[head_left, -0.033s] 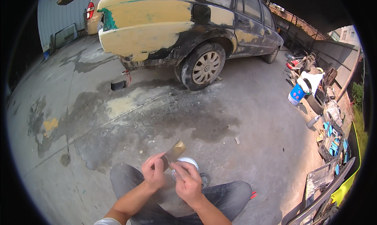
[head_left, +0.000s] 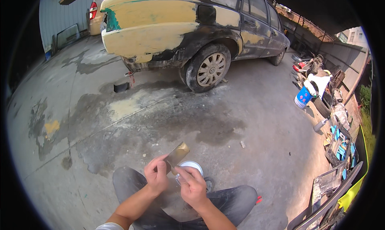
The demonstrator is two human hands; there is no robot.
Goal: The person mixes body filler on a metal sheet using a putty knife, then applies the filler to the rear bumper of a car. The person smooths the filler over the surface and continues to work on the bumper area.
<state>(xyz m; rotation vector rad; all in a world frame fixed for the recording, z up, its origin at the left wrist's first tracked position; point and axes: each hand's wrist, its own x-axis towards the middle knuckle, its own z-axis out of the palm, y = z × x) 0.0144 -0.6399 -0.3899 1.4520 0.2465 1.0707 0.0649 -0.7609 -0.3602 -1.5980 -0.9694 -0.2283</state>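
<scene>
My left hand (head_left: 157, 177) is closed on a thin, flat scraper blade (head_left: 178, 151) with tan material near its upper end. Beside it, my right hand (head_left: 192, 190) has bent fingers at the blade's lower edge; whether they grip a second tool is hidden. Under both hands sits a white-rimmed round tin (head_left: 192, 164), partly covered, with a small dark round object (head_left: 209, 184) to its right. My legs (head_left: 236, 198) are bent on either side, and a small red object (head_left: 259, 199) lies by the right knee.
Ahead stands a black car (head_left: 156, 37) patched with yellow filler, its rear wheel (head_left: 210, 69) facing me. A light van (head_left: 95, 23) is behind it. Along the right wall are piled parts, a blue bucket (head_left: 302, 97), a tyre (head_left: 322, 107) and panels (head_left: 323, 190). A dark piece (head_left: 121, 87) lies under the bumper.
The blade and both my hands have shifted very slightly; the grip looks the same.
</scene>
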